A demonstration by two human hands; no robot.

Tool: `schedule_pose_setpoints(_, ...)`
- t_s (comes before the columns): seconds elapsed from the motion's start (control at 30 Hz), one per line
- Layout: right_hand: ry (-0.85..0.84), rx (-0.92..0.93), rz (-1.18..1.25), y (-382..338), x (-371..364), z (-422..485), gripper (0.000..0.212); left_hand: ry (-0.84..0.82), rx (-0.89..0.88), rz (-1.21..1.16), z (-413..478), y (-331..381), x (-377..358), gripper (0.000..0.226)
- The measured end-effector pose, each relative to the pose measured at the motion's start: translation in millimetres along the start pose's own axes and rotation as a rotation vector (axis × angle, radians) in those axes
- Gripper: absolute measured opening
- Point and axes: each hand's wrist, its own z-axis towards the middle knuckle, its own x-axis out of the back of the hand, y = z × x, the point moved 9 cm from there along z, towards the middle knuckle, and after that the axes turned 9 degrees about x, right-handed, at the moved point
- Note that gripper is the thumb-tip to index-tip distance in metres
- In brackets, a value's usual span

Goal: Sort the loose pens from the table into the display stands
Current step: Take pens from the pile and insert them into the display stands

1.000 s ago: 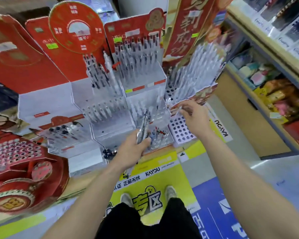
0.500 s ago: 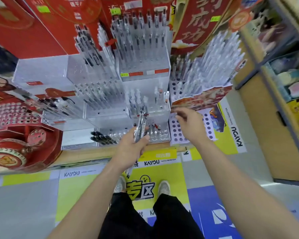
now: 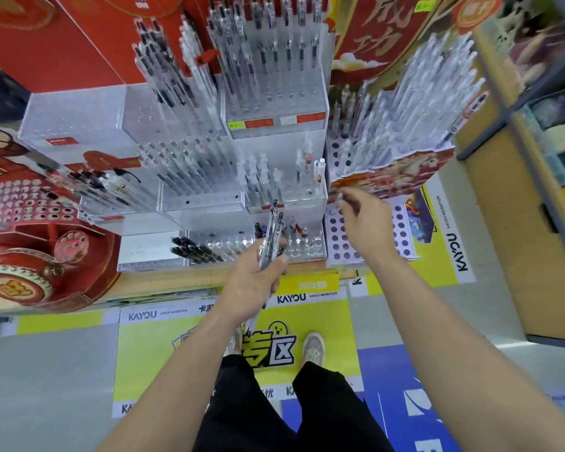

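Person at a shop pen display, seen from the head camera. The reference object is the perforated white stand (image 3: 403, 238), a low board of round holes at the front edge of the table (image 3: 177, 283). The right hand (image 3: 364, 226) hovers directly over the left half of this stand, fingers curled, with thumb and forefinger closed in a pinch on a pale pen (image 3: 340, 198). Only a short end of that pen projects past the fingertips, towards the far left corner of the stand; the rest is hidden by the hand, so its long axis cannot be read with confidence. The open holes lie below and just to the right of the pinch, which makes the right hand by far the nearer one for an insertion there. The likely requirement is to turn the pen upright over a hole before lowering it. The left hand (image 3: 258, 282) is left of the stand and nearer the person, its fingers wrapped round a bundle of pens (image 3: 272, 233) whose long axes point away from the body towards the clear acrylic stands (image 3: 274, 190). Further left of the perforated stand, several black pens (image 3: 193, 249) lie flat. Just behind it rises a red-fronted stand (image 3: 392, 172), densely filled with white pens.
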Motion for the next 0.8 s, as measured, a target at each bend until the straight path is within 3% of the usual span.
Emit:
schedule_pose_setpoints(0.37, -0.063, 0.011, -0.042, 2, -5, 3, 0.023, -0.009, -0.013, 0.019, 7, 4, -1, 0.019)
schedule_pose_setpoints(0.5, 0.052, -0.002, 0.047, -21, 21, -5, 0.023, -0.045, -0.034, -0.005, 5, 15, -9, 0.020)
schedule_pose_setpoints(0.67, -0.235, -0.009, 0.239, -66, -1, -18, 0.026, -0.089, -0.078, -0.009, 5, 30, -26, 0.007)
schedule_pose_setpoints(0.8, -0.300, -0.058, 0.304, -67, -9, -15, 0.025, -0.112, -0.092, -0.009, 8, 35, -35, 0.010)
